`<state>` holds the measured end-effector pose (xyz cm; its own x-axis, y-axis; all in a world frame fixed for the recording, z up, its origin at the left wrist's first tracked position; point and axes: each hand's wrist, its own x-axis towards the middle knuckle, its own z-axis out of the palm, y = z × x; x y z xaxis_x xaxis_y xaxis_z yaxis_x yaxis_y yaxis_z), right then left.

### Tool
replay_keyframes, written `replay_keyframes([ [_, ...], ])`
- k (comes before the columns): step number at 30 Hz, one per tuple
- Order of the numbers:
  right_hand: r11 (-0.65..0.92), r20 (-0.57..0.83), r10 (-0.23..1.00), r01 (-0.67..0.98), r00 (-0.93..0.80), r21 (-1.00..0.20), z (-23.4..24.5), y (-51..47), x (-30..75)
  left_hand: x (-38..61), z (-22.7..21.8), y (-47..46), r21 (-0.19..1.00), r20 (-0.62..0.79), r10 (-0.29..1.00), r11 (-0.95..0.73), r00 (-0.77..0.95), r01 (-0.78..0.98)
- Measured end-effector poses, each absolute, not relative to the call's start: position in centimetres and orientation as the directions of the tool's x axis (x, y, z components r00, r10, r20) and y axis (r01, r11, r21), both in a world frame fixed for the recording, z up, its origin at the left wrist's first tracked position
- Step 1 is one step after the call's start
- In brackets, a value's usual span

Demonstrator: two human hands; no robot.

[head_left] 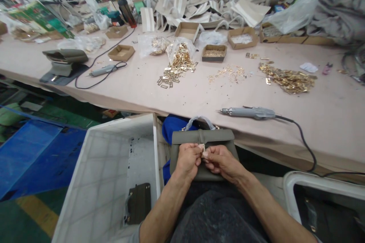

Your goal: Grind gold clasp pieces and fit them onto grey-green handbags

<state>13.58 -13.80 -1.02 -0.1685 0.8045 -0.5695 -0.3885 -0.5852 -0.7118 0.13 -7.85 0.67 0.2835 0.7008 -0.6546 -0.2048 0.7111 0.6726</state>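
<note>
An olive-grey handbag [219, 135] rests upright on my lap against the table edge, its handle [199, 120] wrapped in clear plastic. Both hands meet at the front of the bag, below the flap's strap. My left hand [188, 159] pinches a small gold metal frame [203, 147] from the left side. My right hand [221, 160] is closed at the frame's lower right, fingertips touching it. The fingers hide the lower part of the frame and whatever lies behind it.
A grey electric screwdriver [248, 112] lies near the table edge, its cable trailing right. Gold hardware piles [291, 79] and small cardboard boxes [214, 53] sit farther back. A white bin [105, 171] at left holds another bag [138, 203]; a second bin [327, 180] stands at right.
</note>
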Motion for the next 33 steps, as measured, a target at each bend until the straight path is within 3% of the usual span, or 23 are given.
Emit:
replay_keyframes([
  [4, -0.497, -0.518, 0.855, -0.252, 0.018, -0.830, -0.9, -14.1, 13.1, -0.2, 0.8, -7.7, 0.662, -0.660, 0.702, 0.712, 0.267, -0.234],
  [7, -0.484, -0.506, 0.856, -0.184, 0.105, -0.856, -0.9, -14.2, 12.9, -0.3, 0.9, -7.7, 0.664, -0.655, 0.707, 0.707, 0.266, -0.245],
  [14, -0.469, -0.511, 0.857, -0.317, 0.061, -0.824, -2.0, -13.9, 12.6, -0.6, 0.6, -7.7, 0.666, -0.657, 0.708, 0.706, 0.261, -0.239],
  [25, -0.526, -0.584, 0.791, -0.288, 0.179, -0.800, -0.8, -13.3, 11.3, -1.3, -0.1, -7.9, 0.667, -0.650, 0.726, 0.686, 0.223, -0.291],
  [33, -0.501, -0.548, 0.834, -0.330, 0.063, -0.800, -2.3, -13.3, 11.3, -1.9, -0.3, -7.8, 0.639, -0.651, 0.714, 0.698, 0.256, -0.322],
])
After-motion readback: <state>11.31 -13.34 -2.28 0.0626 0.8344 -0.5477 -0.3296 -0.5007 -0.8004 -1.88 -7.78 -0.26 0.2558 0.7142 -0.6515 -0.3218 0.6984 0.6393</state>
